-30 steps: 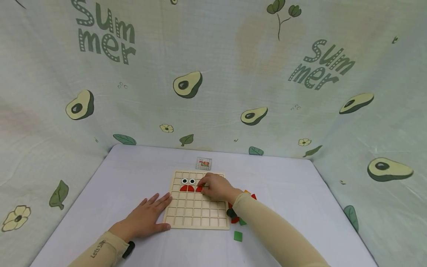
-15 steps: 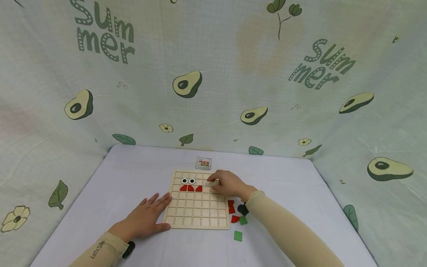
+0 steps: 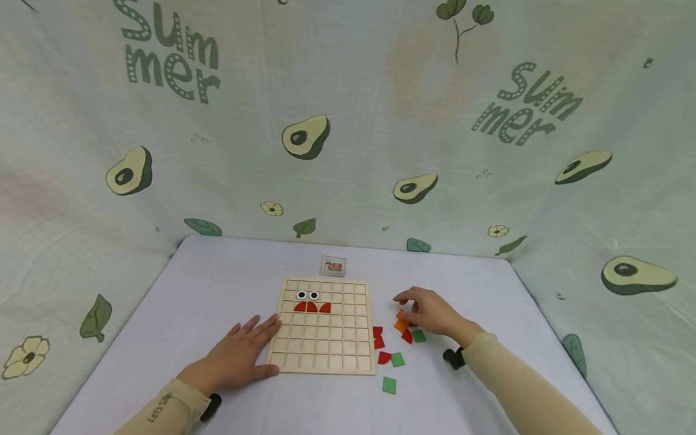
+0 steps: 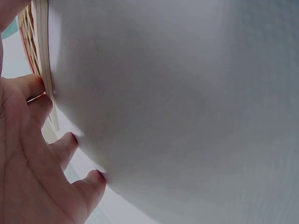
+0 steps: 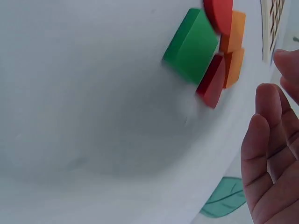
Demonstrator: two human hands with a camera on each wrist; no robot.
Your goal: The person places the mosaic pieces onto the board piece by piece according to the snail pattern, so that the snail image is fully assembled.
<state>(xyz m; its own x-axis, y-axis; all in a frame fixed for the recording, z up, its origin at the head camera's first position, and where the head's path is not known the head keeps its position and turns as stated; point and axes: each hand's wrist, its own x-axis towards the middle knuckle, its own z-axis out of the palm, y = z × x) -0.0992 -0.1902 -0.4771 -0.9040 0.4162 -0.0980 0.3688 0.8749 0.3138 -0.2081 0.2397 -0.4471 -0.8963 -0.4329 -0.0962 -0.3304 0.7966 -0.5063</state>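
A wooden grid board (image 3: 321, 347) lies on the table, holding two eye tiles (image 3: 307, 295) and a row of red quarter-round tiles (image 3: 312, 307) below them. My left hand (image 3: 239, 353) rests flat with fingers spread; its fingertips touch the board's left edge, as the left wrist view also shows. My right hand (image 3: 432, 311) hovers over a small pile right of the board, fingers loosely bent and nothing visible between them. Under it lie orange tiles (image 3: 401, 324), a red tile (image 3: 406, 336) and a green tile (image 3: 418, 336). In the right wrist view, the fingers (image 5: 268, 100) stand apart from the green block (image 5: 194, 46).
Behind the board lies a small picture card (image 3: 333, 266). Between board and pile are red tiles (image 3: 378, 342), another red quarter-round (image 3: 384, 357) and green squares (image 3: 389, 385). A patterned cloth (image 3: 348, 151) hangs around the table.
My right hand has left the board and moved right to the loose tiles, uncovering the third red tile and the right-hand cells. The left hand has stayed in place.
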